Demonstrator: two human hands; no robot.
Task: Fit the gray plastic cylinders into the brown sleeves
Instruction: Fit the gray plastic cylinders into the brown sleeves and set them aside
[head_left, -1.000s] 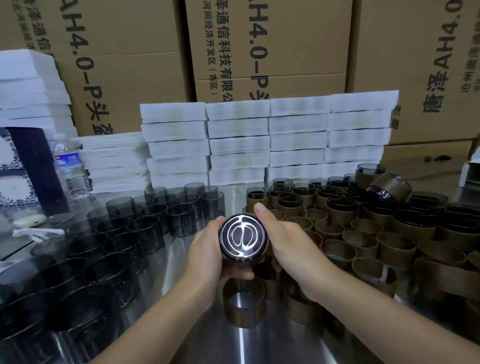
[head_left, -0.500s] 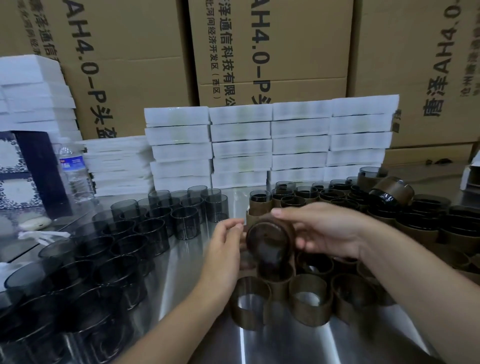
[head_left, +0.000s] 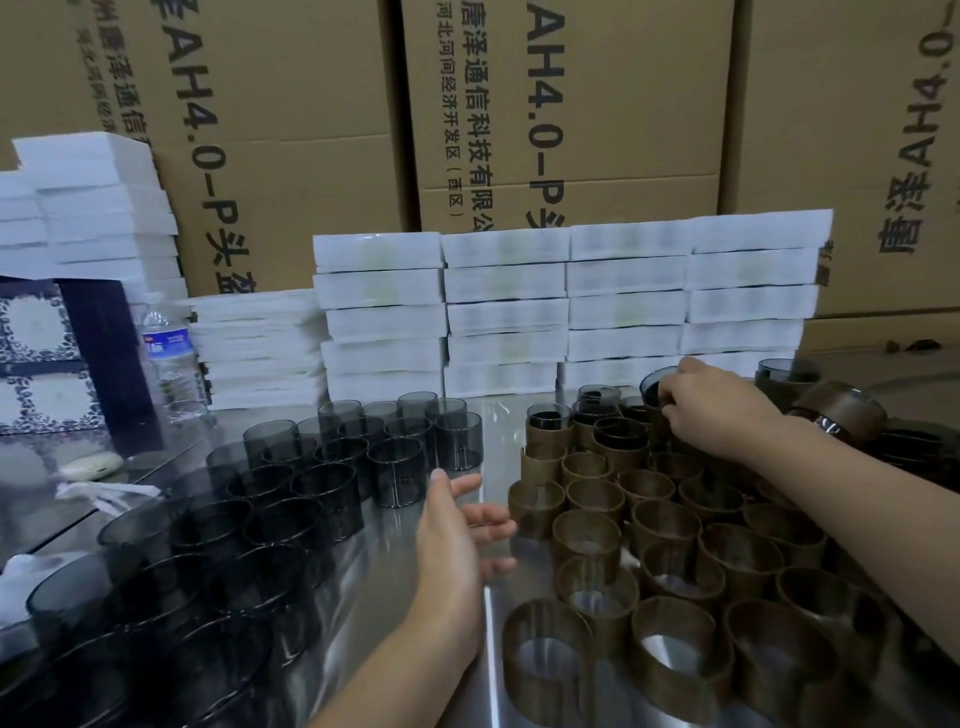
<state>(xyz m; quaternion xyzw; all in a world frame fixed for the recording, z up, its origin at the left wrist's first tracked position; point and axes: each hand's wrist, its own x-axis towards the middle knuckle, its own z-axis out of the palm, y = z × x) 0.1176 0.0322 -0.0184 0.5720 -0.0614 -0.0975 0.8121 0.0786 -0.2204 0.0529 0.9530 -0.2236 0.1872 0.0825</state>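
Smoky gray plastic cylinders (head_left: 311, 493) stand upright in a tight cluster on the steel table (head_left: 488, 665), filling the view from 7 to 10 o'clock. Brown sleeves (head_left: 665, 525), empty split rings standing on end, crowd the side from 2 to 5 o'clock. A bare strip of table runs between the two groups.

The left hand (head_left: 457, 540) hovers over that strip near the centre, palm turned toward 3 o'clock, fingers straight and relaxed, grasping nothing. The right hand (head_left: 722, 405) reaches out to about 1 o'clock, its fingers curled over the rim of a sleeved cylinder (head_left: 649, 387) that stands at the far edge of the sleeves. More finished pieces (head_left: 550, 423) stand just beside it toward 12 o'clock, each a gray cylinder seated in a brown sleeve. A tilted piece (head_left: 844, 413) lies on the pile at 2 o'clock.

At 12 o'clock, stacked white boxes (head_left: 571, 301) line the back of the table, with cardboard cartons (head_left: 571, 104) rising behind them. A water bottle (head_left: 169, 358) stands at 10 o'clock.
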